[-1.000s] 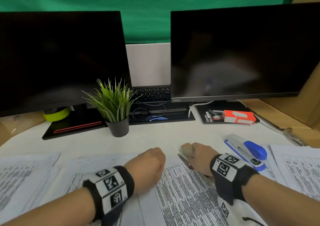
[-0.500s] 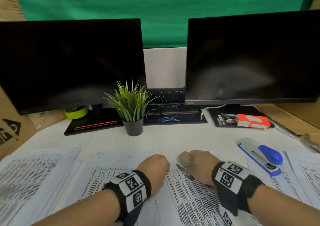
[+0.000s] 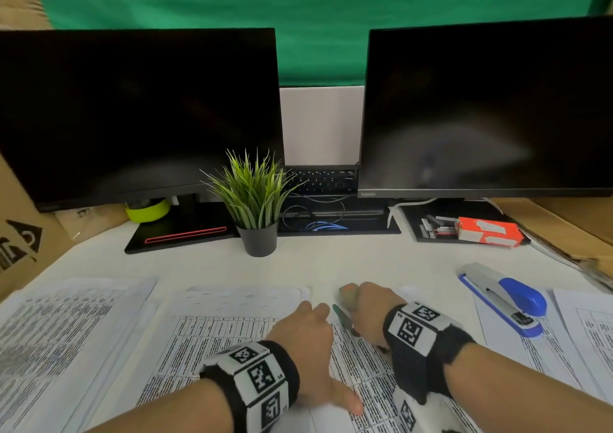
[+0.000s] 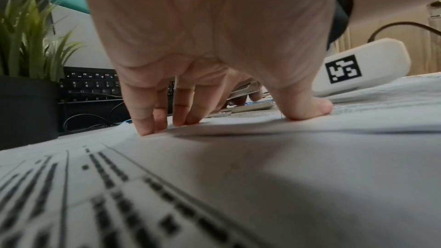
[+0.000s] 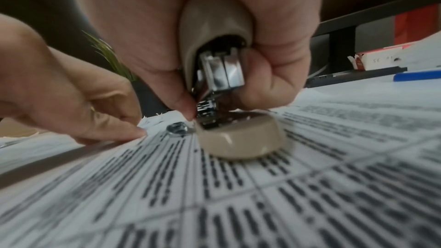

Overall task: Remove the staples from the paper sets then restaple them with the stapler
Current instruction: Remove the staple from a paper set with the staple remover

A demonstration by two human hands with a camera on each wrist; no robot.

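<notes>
Left hand (image 3: 303, 336) spread flatter on paper set (image 3: 212, 339); right hand (image 3: 368, 313) fingers clamp upright staple remover (image 5: 214, 74).

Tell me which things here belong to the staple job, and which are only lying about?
Belong: staple remover in right hand; paper set under left hand; blue stapler.
Lying about: potted plant; two monitors; keyboard; orange box.

Office desk: two dark monitors (image 3: 139, 114), keyboard (image 3: 320, 180), potted plant (image 3: 253, 200), printed paperwork (image 3: 66, 326), stapler (image 3: 504, 298).
</notes>
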